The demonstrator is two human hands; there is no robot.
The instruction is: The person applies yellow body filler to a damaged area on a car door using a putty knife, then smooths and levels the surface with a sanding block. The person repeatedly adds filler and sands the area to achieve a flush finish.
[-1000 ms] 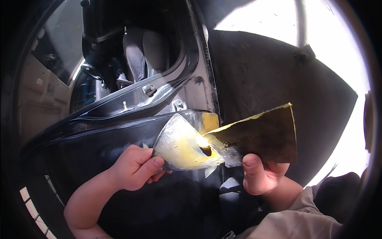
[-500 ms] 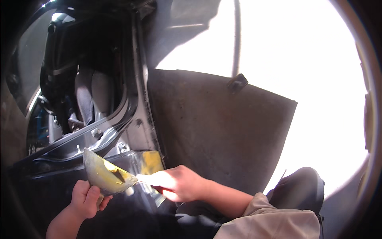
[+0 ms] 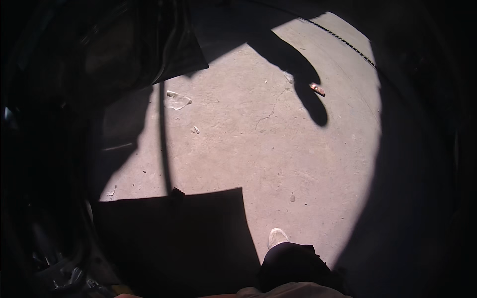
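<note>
Only a thin strip of my right hand (image 3: 126, 296) shows at the lower edge, with my sleeve (image 3: 293, 289) to its right. Its fingers are hidden below the picture. Closest to that hand is a small yellow patch (image 3: 120, 288) on the dark vehicle body (image 3: 74, 278), which fills the shadowed left side. My left hand is out of view. Neither the curved, yellow-smeared plate nor the tool seen earlier appears now.
A dark flat sheet (image 3: 174, 238) lies ahead of my knee (image 3: 293, 263), a small dark block (image 3: 178, 192) at its far edge. On the sunlit concrete floor (image 3: 238, 149) are clear plastic scrap (image 3: 178, 100), a small reddish object (image 3: 318, 90) and my light shoe (image 3: 277, 236).
The view has swung up and to the right, so the vehicle and sheet sit lower and further left. My left hand, the plate and the tool have left the picture.
</note>
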